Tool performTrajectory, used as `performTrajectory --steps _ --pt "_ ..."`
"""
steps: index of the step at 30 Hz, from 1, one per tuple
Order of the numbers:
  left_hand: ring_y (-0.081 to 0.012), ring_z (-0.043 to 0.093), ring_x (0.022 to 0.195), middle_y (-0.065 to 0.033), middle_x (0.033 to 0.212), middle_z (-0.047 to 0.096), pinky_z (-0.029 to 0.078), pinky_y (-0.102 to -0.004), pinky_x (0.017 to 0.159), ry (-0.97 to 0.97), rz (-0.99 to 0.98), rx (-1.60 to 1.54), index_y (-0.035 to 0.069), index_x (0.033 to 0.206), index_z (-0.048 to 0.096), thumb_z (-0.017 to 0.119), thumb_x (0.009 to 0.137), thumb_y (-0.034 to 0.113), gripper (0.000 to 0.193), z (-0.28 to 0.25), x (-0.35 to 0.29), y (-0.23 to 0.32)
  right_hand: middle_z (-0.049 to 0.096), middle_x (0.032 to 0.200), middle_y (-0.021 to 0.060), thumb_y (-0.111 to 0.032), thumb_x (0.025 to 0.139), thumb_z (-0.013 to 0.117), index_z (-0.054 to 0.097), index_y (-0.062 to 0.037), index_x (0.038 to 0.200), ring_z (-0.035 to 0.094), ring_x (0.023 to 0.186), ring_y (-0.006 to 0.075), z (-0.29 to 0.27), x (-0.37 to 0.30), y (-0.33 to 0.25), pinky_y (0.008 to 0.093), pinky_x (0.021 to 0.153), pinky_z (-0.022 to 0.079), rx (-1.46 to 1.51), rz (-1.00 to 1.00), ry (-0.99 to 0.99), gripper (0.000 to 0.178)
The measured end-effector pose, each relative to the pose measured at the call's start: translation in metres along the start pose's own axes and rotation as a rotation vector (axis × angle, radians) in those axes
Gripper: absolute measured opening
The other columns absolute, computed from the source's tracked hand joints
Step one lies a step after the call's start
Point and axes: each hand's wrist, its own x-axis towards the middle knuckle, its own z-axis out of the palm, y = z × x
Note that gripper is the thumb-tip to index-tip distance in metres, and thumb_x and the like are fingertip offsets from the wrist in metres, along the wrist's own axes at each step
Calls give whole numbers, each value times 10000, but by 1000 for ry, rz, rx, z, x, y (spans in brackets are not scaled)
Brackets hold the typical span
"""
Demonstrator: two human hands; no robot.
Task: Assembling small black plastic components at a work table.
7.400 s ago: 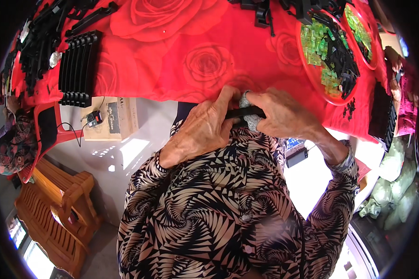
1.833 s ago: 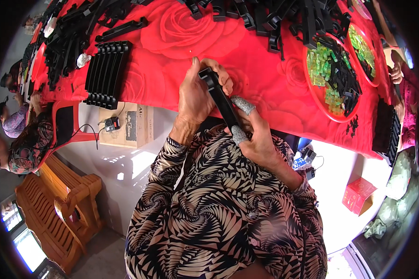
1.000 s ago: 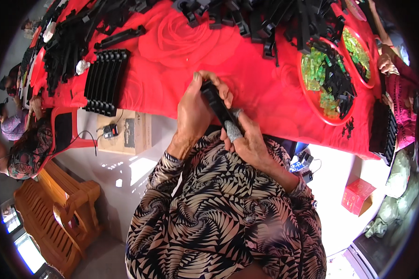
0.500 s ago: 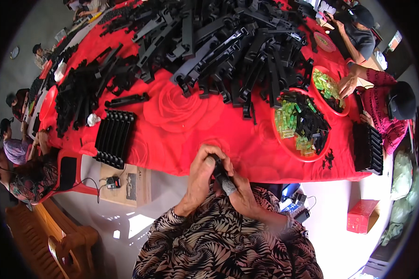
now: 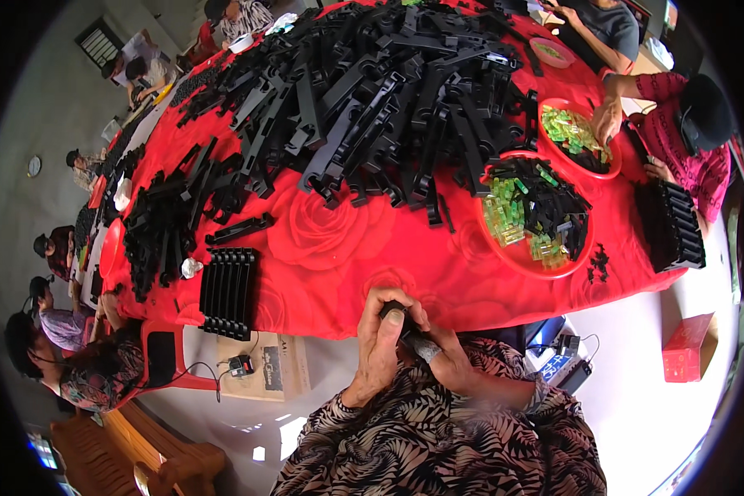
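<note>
Left hand (image 5: 383, 335) and right hand (image 5: 453, 364) are gripping one mostly hidden black plastic part (image 5: 407, 329), closed around it, by the rose-print tablecloth's (image 5: 339, 306) near edge; an aligned row of black parts (image 5: 229, 293) is lying leftward, apparently done, a large loose heap (image 5: 405, 91) seemingly awaiting handling.

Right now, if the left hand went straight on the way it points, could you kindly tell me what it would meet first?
Probably the pile of black parts, across the red tablecloth from the left hand; depth is unclear, so it might touch the tablecloth sooner.
</note>
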Motion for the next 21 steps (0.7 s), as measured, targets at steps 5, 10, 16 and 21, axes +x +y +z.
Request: performTrajectory --steps 5,10,16,21 --pt "-181 549 816 -98 871 547 465 -323 780 53 -49 52 37 1088 462 486 1012 268 245 4 -1 1 562 847 23 -12 909 400 549 18 1038 552 766 96 -5 4 -4 255 660 441 147 153 -80 199" --pt "-186 550 798 -96 855 541 469 -328 770 86 -59 123 34 1078 460 466 1019 273 247 9 -2 -1 553 808 10 -20 885 401 564 15 965 532 737 86 -13 4 -6 251 626 409 158 262 -129 185" --pt "-183 556 784 -91 834 535 480 -324 759 97 -54 247 37 1063 459 441 1024 269 236 12 -1 -3 551 780 -4 -49 886 405 580 4 941 514 692 80 -8 5 -2 259 574 388 233 282 -38 190" --pt "-169 557 779 -73 838 538 484 -307 759 205 -127 237 42 1058 465 417 1024 222 190 7 -5 -3 576 822 1 -98 948 457 592 -7 994 539 683 85 1 7 7 260 586 435 212 316 55 168"
